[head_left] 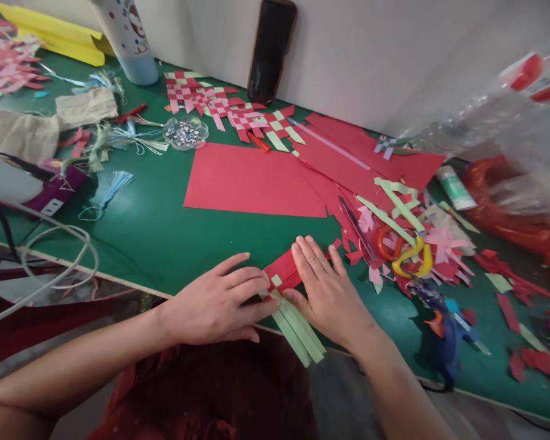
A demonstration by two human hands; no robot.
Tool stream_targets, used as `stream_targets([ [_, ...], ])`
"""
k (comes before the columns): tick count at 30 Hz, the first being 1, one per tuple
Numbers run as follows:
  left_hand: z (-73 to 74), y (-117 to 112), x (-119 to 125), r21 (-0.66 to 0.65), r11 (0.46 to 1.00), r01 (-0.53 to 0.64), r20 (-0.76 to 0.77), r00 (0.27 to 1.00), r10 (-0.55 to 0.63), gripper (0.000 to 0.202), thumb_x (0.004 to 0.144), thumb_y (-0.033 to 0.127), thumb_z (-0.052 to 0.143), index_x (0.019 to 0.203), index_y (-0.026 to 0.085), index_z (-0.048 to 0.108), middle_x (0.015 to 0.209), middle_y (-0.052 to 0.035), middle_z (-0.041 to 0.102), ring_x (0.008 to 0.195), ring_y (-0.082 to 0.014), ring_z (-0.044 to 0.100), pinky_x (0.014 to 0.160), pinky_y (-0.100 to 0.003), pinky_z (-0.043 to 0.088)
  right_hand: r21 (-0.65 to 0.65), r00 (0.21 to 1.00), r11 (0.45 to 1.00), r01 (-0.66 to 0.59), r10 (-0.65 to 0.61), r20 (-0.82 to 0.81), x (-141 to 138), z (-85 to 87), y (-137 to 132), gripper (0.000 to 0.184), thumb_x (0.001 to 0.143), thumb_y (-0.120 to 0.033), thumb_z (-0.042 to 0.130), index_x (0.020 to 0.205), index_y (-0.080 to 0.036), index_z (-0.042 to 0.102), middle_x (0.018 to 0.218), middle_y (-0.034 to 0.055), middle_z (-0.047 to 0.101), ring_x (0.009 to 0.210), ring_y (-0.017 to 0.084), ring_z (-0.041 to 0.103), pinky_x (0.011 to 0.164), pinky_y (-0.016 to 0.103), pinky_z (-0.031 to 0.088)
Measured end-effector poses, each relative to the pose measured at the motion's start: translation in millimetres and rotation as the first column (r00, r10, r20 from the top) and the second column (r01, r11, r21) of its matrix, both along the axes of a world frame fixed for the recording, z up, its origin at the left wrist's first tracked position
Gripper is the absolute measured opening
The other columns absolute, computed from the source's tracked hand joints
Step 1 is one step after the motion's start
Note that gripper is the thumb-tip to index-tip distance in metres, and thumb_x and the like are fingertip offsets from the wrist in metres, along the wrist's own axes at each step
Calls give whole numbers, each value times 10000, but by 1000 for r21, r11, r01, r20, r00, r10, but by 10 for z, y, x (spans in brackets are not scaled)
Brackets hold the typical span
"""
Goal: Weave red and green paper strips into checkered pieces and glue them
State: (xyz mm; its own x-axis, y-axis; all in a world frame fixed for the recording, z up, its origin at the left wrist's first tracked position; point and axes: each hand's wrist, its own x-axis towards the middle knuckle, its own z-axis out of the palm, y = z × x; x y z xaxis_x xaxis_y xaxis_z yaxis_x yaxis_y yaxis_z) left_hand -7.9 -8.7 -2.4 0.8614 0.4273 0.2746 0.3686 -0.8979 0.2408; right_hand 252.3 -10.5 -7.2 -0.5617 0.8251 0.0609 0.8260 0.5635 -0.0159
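Strip weaving, apparently in hand, at the table's (174, 244) near edge.
Your right hand (325, 293) lies flat on red strips (283, 264), fingers extended; your left hand (224, 299), loosely spread, meets the green strips' (299, 330) woven end, any pinch hidden. The next move likely calls for a snug weave.

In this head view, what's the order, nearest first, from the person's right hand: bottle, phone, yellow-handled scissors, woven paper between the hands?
1. Woven paper: touching the right hand.
2. Yellow-handled scissors: to the hand's right.
3. Phone: beyond, leaning on the wall.
4. Bottle: back left.
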Motion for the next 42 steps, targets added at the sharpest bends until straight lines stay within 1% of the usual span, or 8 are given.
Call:
stream_targets([
  [6,-38,-137,-124,83,996,-20,5,1000,20,501,965,487,508,1328,143,539,1267,-90,640,1214,-226,556,1187,-466,292,6,1000,1000,-2,2,-23,10,-39,7,809,963,-624,307,1560,-121,94,1575,183,303,1481,303,220,1170,580,222],
  [11,-55,-229,-140,114,993,-32,-43,998,37,557,984,517,443,1361,113,513,1369,-97,586,1277,-243,514,1198,-454,275,-5,1000,1000,30,-30,-1,-18,-10,-13,771,967,-622,291,1518,-83,247,1582,170,286,1488,294,197,1188,569,186],
  [14,-74,-272,-108,121,990,-68,-38,997,73,575,971,554,439,1367,144,517,1348,-84,601,1260,-244,525,1205,-464,246,-43,998,998,55,-55,12,-44,35,-37,791,957,-647,269,1496,-71,304,1592,157,261,1495,283,173,1200,559,161],
  [19,-121,-331,-41,149,980,-135,-45,989,143,557,939,601,465,1389,276,513,1274,-38,631,1212,-234,552,1211,-454,204,-75,997,994,81,-82,-9,-57,50,-56,850,933,-695,234,1512,-74,281,1604,143,223,1506,270,130,1210,554,136],
  [25,-159,-364,-12,200,966,-161,-29,985,171,497,977,580,386,1345,294,556,1234,-34,652,1182,-225,573,1225,-454,138,-63,994,992,105,-106,-13,-71,36,-75,821,940,-685,235,1517,-102,280,1607,119,227,1506,249,139,1217,527,136],
  [31,-175,-370,-13,185,967,-174,-36,982,184,430,979,516,445,1348,321,549,1262,-44,632,1183,-248,573,1203,-519,168,-67,993,991,112,-115,-42,-67,45,-91,820,934,-694,240,1506,-110,312,1599,120,256,1498,252,175,1213,530,147],
  [38,-125,-247,-22,184,977,-104,-87,989,122,438,964,515,484,1353,322,538,1249,-57,621,1175,-245,569,1194,-531,160,-41,986,991,127,-130,-106,-54,66,-114,840,913,-708,307,1488,-98,348,1582,143,307,1488,285,206,1194,557,195],
  [42,-104,-123,-57,162,987,-19,-135,990,42,510,935,536,533,1400,332,485,1322,-56,578,1227,-251,533,1193,-543,164,72,954,973,221,-200,-225,101,216,-259,646,977,-570,360,1464,-146,394,1556,105,382,1467,246,268,1189,465,255],
])
